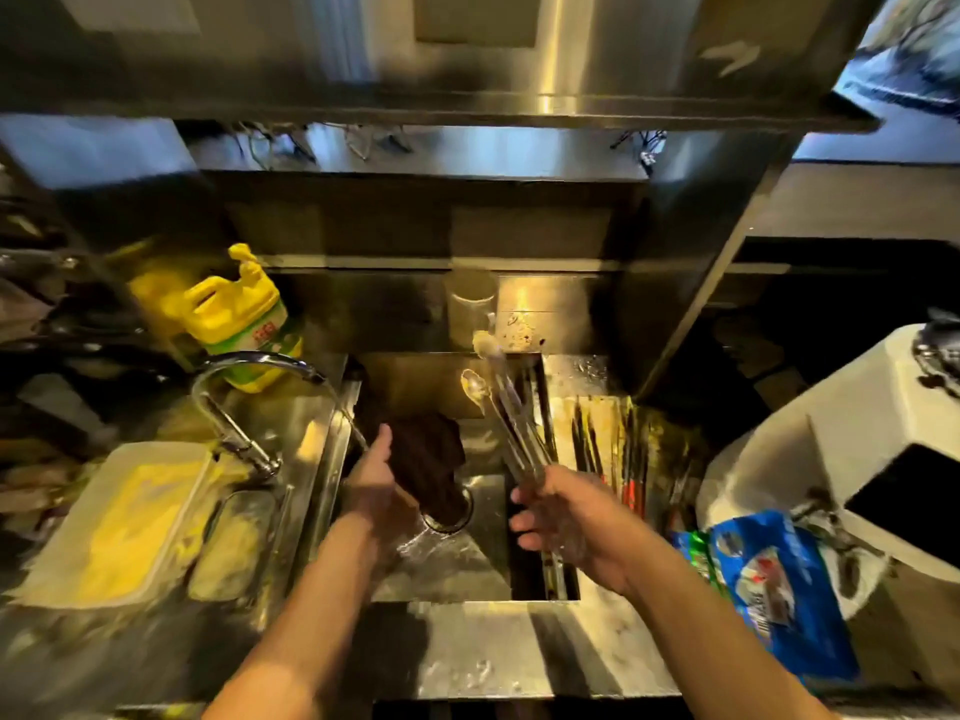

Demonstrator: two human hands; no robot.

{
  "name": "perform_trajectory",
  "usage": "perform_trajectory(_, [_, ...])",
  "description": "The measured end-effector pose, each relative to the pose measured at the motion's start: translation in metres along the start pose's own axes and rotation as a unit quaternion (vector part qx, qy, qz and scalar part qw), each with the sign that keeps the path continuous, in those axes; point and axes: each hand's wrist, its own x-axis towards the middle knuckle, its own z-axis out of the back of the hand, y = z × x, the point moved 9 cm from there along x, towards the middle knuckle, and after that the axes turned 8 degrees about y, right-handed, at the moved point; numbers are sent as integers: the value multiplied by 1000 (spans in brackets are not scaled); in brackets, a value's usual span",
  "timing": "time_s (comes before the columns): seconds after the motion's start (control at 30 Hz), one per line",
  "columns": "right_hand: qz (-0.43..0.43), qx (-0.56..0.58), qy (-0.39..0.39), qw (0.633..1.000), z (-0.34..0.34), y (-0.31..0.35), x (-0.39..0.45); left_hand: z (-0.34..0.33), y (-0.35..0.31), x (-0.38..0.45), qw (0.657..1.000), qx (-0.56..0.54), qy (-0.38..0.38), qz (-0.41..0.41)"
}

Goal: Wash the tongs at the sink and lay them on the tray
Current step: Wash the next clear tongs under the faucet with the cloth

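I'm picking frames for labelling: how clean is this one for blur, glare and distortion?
Head view: motion blur smears everything, worst on the metal tongs in the right hand; warm glare on the wet steel sink rim; wide-angle bending at the edges; the dark cloth by the left hand is underexposed.

Steel counter (498,652), wet, sink (483,569) set into it. Left of sink: faucet (234,402), yellow detergent jug (244,324), lidded container (119,522). Right of sink: row of utensils (618,454), blurred; blue packet (779,589); white appliance (852,470).
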Motion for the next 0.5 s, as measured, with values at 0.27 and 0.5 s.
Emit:
perform_trajectory(0.27, [-106,-100,97,985,-98,-31,66,71,-67,23,997,-72,-7,-35])
perform_trajectory(0.5, [-115,-263,7,958,-122,-36,102,71,-83,56,999,-32,6,19])
